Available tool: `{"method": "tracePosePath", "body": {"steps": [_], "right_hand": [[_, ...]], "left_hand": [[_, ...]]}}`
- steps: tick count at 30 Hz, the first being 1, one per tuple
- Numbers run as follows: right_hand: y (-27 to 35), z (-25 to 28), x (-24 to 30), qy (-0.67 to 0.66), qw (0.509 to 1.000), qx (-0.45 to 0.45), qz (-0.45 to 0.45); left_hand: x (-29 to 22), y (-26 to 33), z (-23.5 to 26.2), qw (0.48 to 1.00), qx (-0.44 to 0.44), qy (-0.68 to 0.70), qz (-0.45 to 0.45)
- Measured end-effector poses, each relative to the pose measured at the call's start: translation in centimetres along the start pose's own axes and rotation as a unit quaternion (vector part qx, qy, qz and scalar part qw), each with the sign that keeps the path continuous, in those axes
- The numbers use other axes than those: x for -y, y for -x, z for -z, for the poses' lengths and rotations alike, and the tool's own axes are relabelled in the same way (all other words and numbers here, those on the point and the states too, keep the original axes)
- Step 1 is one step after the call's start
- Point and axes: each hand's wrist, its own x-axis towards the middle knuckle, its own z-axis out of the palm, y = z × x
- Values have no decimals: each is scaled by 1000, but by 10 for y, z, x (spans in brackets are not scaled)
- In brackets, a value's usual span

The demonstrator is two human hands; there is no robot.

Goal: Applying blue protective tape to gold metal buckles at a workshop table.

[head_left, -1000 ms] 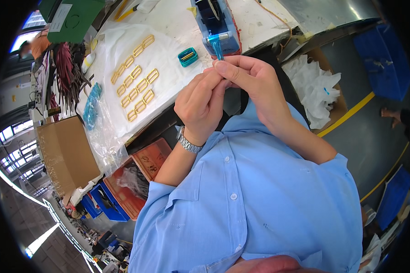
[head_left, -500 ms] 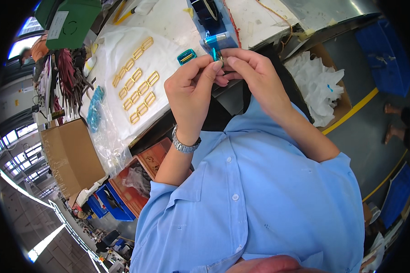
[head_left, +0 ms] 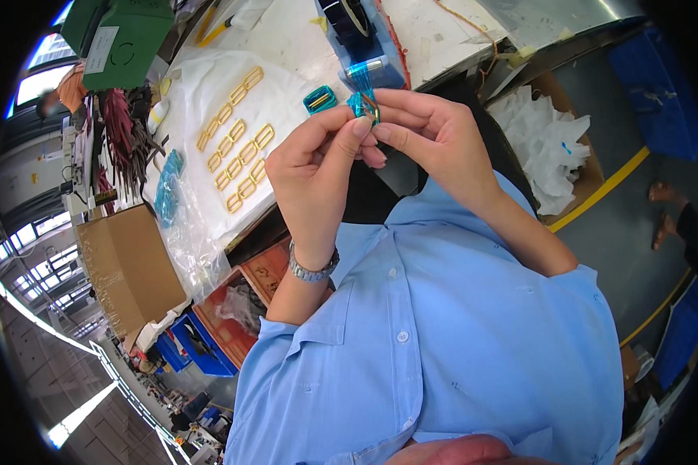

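Note:
My left hand (head_left: 315, 167) and my right hand (head_left: 440, 138) meet in front of a tape dispenser (head_left: 392, 68). Between both hands' thumbs and fingers is a small gold metal buckle (head_left: 375, 113), partly covered with shiny blue tape (head_left: 355, 104). More of this tape shows at the dispenser's front edge, just above my fingers. My fingertips hide part of the buckle. Left of the hands, a gold buckle wrapped in blue tape (head_left: 319, 99) lies on the table. Farther left, several bare gold buckles (head_left: 253, 75) lie in slanting rows on a white sheet (head_left: 287, 84).
A crumpled clear plastic bag (head_left: 202, 260) and a blue plastic bundle (head_left: 167, 190) lie at the sheet's left edge. A cardboard box (head_left: 132, 267) stands beyond them. To the right, crumpled white paper (head_left: 539, 147) fills another box. A yellow-handled tool (head_left: 213, 32) lies at the far left.
Both hands have turned the buckle slightly; its gold frame shows more now, and blue tape is bunched at its left side. My right fingers have shifted a little lower.

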Motion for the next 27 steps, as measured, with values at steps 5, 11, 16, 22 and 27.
{"method": "tracePosePath", "body": {"steps": [5,11,16,22,27], "right_hand": [[11,-1,-2,30,998,-21,-46],[1,13,-12,93,995,-2,-44],[-12,10,-5,100,995,3,-13],[-17,9,-4,136,991,0,-8],[-14,1,10,150,989,6,-8]], "left_hand": [[-3,-2,5,995,29,41,86],[19,-22,12,983,66,92,145],[23,-36,18,981,92,74,154],[26,-44,18,976,106,84,170],[25,-39,20,972,94,107,186]]}}
